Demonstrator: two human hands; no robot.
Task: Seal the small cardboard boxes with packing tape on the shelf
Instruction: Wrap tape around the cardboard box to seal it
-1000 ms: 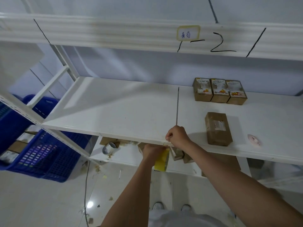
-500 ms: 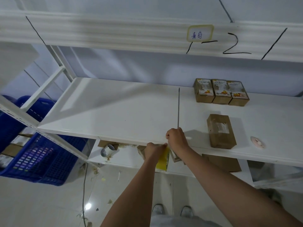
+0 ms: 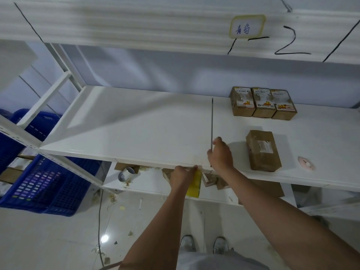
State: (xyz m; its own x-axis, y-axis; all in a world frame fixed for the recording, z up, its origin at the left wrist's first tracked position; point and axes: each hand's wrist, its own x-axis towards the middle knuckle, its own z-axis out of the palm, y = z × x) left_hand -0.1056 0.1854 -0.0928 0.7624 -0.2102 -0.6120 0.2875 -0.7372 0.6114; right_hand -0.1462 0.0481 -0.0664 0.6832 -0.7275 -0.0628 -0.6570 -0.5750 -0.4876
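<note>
left hand (image 3: 182, 175): grip curled round yellow tape dispenser (image 3: 193, 185) at shelf (image 3: 136, 133) front edge | right hand (image 3: 220, 154): fingers curled, contents unclear | taped cardboard box (image 3: 263, 150) just beside

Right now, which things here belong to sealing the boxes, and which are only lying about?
For the job: lone brown box; three labelled boxes; yellow tool in the left hand.
Lying about: blue crates; pink disc; tape roll below.

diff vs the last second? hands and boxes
The right hand moved up from the shelf's front edge onto its top, beside the seam. The left hand still grips the yellow item under the edge. The lone box and the three boxes stayed put.
</note>
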